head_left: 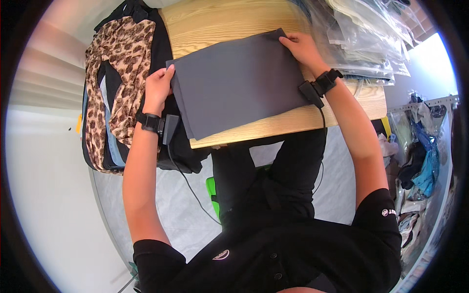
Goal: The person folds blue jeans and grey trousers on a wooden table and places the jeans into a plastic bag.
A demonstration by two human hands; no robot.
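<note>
A flat, dark grey folded cloth (239, 83), roughly rectangular, lies slanted over the wooden table. Layered edges show along its left side; its exact kind is unclear. At its upper left corner my left hand (157, 88) is closed, thumb on top and fingers beneath. My right hand (303, 49) pinches the far right corner between thumb and fingers. Each wrist wears a black strap with a small black box; the right box (311, 93) overlaps the cloth's right edge.
Beside the wooden table (205, 22) on the left is a pile of clothes with a leopard-print garment (132, 53) on top. Clear plastic bags (361, 34) are heaped at the far right. A rack of bagged items (420, 151) stands lower right. Thin cables hang from both wrists.
</note>
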